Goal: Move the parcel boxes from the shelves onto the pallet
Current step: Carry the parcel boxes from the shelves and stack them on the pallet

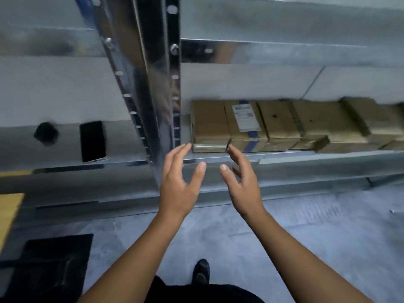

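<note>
1. Our left hand (181,182) is up in front of us with the fingers spread and lightly curved, thumb out, and nothing in it.
2. Our right hand (240,180) mirrors it, palm turned inward, loose and empty too.
3. The two hands face each other with a gap between the thumbs, both just in front of the shelf (306,156) edge.
4. The fingertips of both sit at the lower front corners of the leftmost box (208,125). The blur won't let us say whether they touch it.
5. That brown box stands at the left end of a row of parcel boxes (317,125), packed side by side on the shelf.
6. Just beside it is the second box (244,136), which has a white label on top and a blue stripe.
7. A shiny metal upright (153,84) stands just left of the row.
8. Beyond it, on the neighbouring shelf, a black phone (93,141) lies flat beside a dark blurred lump (46,133).
9. Down below are grey floor, one dark shoe (202,272) and a black mat (50,265) at the left.
</note>
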